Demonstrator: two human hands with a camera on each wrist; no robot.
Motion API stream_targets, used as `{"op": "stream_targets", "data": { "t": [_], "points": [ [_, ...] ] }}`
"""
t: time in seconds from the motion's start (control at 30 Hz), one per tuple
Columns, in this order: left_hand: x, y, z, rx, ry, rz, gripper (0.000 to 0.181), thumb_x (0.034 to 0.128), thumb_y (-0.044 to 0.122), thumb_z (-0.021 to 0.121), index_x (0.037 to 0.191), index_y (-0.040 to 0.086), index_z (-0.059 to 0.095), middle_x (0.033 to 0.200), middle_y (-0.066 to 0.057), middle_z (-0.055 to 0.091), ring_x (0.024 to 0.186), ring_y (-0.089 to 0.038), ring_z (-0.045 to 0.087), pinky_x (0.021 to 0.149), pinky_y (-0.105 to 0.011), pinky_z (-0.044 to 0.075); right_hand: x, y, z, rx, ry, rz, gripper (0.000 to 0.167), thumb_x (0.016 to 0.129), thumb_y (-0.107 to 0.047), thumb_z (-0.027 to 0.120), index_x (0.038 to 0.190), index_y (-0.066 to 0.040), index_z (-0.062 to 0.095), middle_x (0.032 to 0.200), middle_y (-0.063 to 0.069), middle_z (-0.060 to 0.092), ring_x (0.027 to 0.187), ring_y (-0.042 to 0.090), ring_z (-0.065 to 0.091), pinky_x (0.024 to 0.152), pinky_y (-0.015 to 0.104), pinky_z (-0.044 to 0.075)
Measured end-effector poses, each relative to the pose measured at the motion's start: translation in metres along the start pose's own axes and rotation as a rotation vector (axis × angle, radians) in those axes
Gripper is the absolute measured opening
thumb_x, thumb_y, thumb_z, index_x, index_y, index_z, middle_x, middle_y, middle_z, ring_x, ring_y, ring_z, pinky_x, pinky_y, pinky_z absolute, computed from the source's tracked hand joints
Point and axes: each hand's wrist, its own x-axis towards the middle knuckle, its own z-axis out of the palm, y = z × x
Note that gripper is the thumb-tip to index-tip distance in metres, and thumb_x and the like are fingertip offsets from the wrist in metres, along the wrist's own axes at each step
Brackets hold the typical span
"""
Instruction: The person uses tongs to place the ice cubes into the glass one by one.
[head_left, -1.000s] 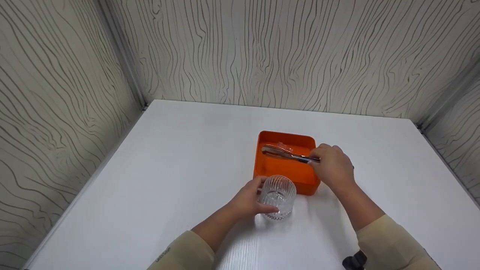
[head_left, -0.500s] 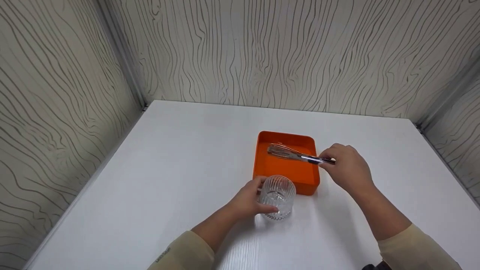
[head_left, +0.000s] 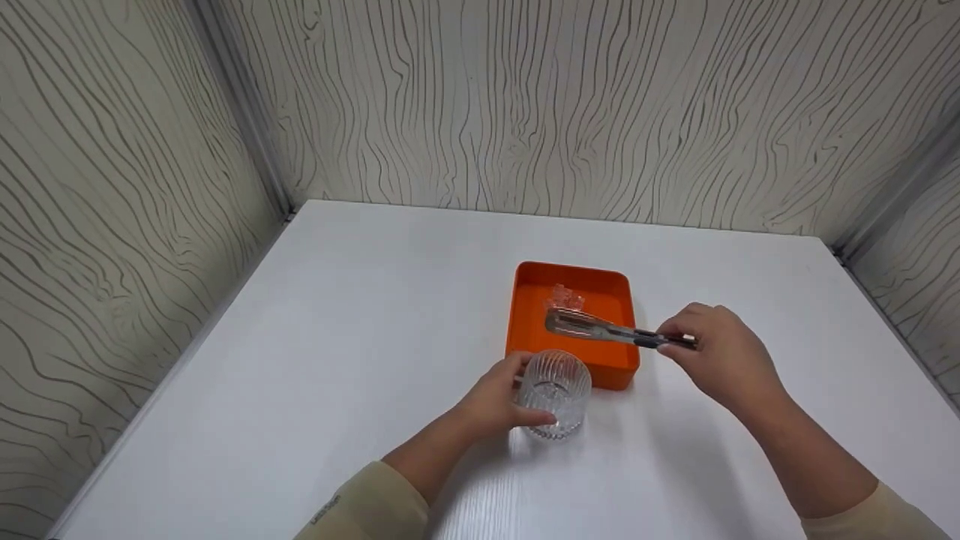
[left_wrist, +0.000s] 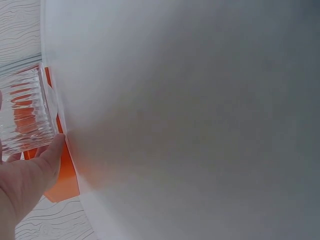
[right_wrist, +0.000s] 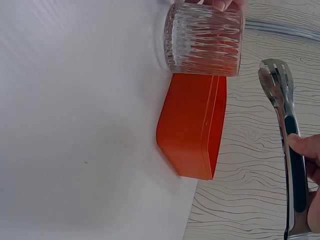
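Note:
My left hand [head_left: 491,401] holds a clear ribbed glass [head_left: 556,394] around its left side. The glass stands upright on the table against the front of an orange tray [head_left: 615,375]. Inside the tray, toward its far side, lie a few clear cube-like pieces [head_left: 564,297]. My right hand [head_left: 724,352] grips metal tongs [head_left: 600,330] with dark handle grips, right of the tray. The tongs' heads are above the tray; in the right wrist view the tongs [right_wrist: 292,150] are raised higher than the glass. Whether anything clear sits between their heads, I cannot tell.
The white table [head_left: 360,315] runs back to a panel with a wood-grain pattern [head_left: 480,105]. Another patterned panel [head_left: 97,225] stands along the left side.
My right hand has moved right and toward me with the tongs, drawing the heads away from the clear pieces, which now show more. The left hand and glass have stayed put.

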Motion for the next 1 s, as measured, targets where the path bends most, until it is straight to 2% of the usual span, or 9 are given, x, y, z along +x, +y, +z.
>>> {"op": "stream_targets", "data": {
  "t": [0.2, 0.7, 1.0],
  "points": [
    [0.0, 0.0, -0.001, 0.004, -0.002, 0.016, 0.072, 0.064, 0.033, 0.082, 0.123, 0.031, 0.042, 0.117, 0.011, 0.05, 0.11, -0.015, 0.049, 0.093, -0.039, 0.045, -0.009, 0.003, -0.004, -0.002, 0.022, -0.041, 0.011, 0.077, -0.008, 0.071, 0.084, -0.017, 0.071, 0.084, -0.005, 0.061, 0.08, 0.019, 0.047, 0.062, 0.031, 0.043],
    [0.001, 0.0, 0.001, 0.004, 0.006, -0.002, 0.072, 0.064, 0.031, 0.082, 0.123, 0.035, 0.042, 0.116, 0.015, 0.05, 0.11, -0.013, 0.049, 0.095, -0.04, 0.043, -0.026, 0.014, 0.004, -0.052, 0.053, -0.131, 0.016, 0.073, -0.009, 0.074, 0.082, -0.022, 0.069, 0.079, -0.014, 0.058, 0.075, 0.011, 0.044, 0.06, 0.024, 0.044],
    [0.001, 0.001, 0.001, 0.007, 0.007, -0.008, 0.071, 0.0639, 0.031, 0.083, 0.122, 0.036, 0.042, 0.115, 0.017, 0.05, 0.109, -0.012, 0.049, 0.095, -0.04, 0.043, -0.028, 0.011, 0.006, -0.054, 0.027, -0.113, 0.017, 0.072, -0.01, 0.076, 0.082, -0.023, 0.069, 0.079, -0.014, 0.057, 0.073, 0.011, 0.042, 0.059, 0.024, 0.042]
  ]
}}
